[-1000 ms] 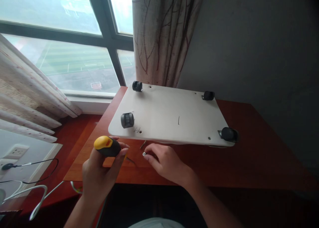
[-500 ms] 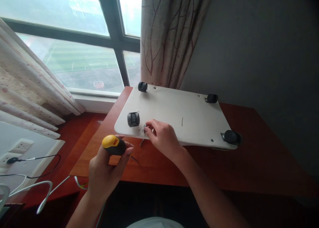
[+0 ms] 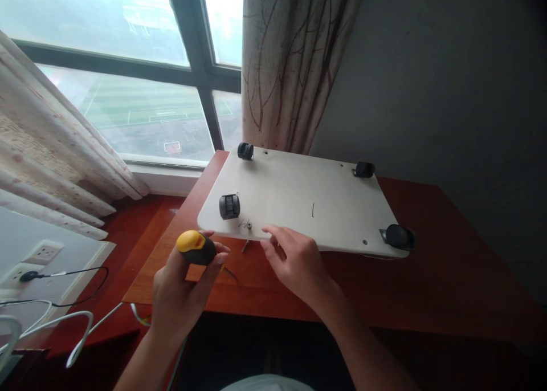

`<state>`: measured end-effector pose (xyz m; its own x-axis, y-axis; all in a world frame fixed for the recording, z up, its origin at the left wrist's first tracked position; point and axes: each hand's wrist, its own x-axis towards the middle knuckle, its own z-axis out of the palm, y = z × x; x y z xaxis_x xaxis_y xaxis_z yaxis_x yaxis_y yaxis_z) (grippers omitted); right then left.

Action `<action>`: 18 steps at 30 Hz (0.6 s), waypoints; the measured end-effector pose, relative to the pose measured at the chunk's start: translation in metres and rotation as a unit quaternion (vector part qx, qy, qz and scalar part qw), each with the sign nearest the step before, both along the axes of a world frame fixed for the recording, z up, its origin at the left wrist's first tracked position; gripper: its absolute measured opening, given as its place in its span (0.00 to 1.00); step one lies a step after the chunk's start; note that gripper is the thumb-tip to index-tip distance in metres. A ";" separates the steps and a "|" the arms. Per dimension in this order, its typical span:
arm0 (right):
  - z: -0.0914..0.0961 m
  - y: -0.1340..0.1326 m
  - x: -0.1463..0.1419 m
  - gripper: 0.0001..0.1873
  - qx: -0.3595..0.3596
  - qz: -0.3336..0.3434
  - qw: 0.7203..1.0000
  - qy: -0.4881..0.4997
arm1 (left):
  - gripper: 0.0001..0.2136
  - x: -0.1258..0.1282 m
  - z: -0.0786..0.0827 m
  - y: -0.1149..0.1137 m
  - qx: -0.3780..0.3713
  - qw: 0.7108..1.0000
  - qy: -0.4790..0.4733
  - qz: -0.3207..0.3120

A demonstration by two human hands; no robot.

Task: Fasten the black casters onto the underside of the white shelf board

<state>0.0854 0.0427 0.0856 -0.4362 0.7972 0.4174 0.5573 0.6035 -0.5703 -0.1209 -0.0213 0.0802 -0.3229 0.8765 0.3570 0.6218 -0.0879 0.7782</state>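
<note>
four black plastic caster wheels (image 3: 229, 207) stick up from a flat white rectangular board (image 3: 282, 191) on the reddish-brown wooden table (image 3: 256, 291) — seemingly laid wheels-up to expose its holes (image 3: 364, 242). a small silvery metal screw (image 3: 249, 225) stands by the board's near left corner; the right hand (image 3: 297, 255), fingers parted and empty, is just beside it. above the table's near left corner, the left hand (image 3: 180, 289) grips a yellow-and-black bulb-handled screwdriver (image 3: 197, 249) — tip downward, presumably for steady control

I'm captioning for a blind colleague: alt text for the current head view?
The left hand holds a screwdriver; the right hand, open, is beside a bolt near the front edge of a white board with four casters, on a reddish table.
</note>
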 end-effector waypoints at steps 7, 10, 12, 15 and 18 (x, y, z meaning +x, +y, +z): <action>-0.063 -0.048 0.058 0.14 -0.019 0.011 0.999 0.025 | 0.16 0.002 0.033 0.017 0.116 0.978 -0.171 -0.025; -0.087 -0.050 0.081 0.15 -0.044 -0.056 0.997 0.024 | 0.15 0.009 0.059 0.038 0.252 0.948 -0.192 -0.030; -0.095 -0.048 0.092 0.16 -0.055 -0.091 0.994 0.039 | 0.15 0.016 0.074 0.051 0.304 0.935 -0.179 -0.029; -0.099 -0.046 0.098 0.16 -0.064 -0.117 0.989 0.068 | 0.16 0.025 0.089 0.064 0.306 0.939 -0.155 -0.031; -0.097 -0.046 0.096 0.16 -0.070 -0.118 0.988 0.077 | 0.15 0.032 0.092 0.068 0.302 0.941 -0.146 -0.034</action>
